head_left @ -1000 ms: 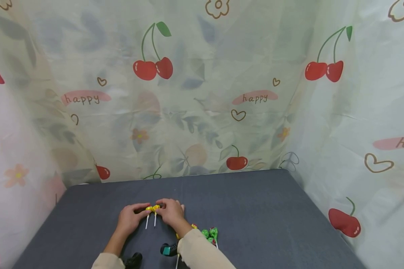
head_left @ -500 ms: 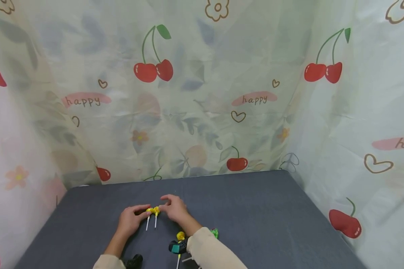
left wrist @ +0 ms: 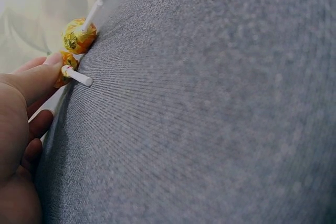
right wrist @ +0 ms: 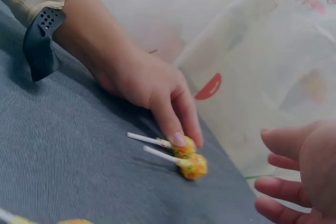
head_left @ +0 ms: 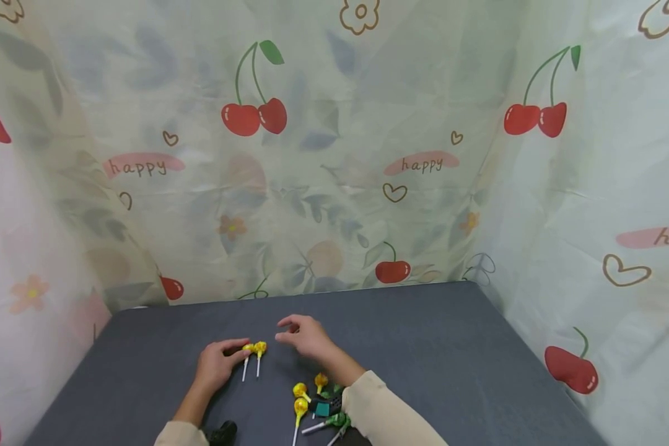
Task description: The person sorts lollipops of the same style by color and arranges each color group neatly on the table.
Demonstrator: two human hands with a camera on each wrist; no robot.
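Yellow lollipop (head_left: 260, 348) on grey desk (head_left: 424, 347), head apparently touching its twin (right wrist: 185, 146). Left hand (head_left: 215, 367): grip pinched on twin's head. Right hand (head_left: 306, 337): fingers apart, holding nothing. Risk, judged: careless left release drags twin; round heads roll, pair separates.

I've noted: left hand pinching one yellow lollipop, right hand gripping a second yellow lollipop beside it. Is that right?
Not quite: the right hand grips nothing; the right wrist view shows it apart from the second yellow lollipop. The left hand does pinch the first yellow lollipop.
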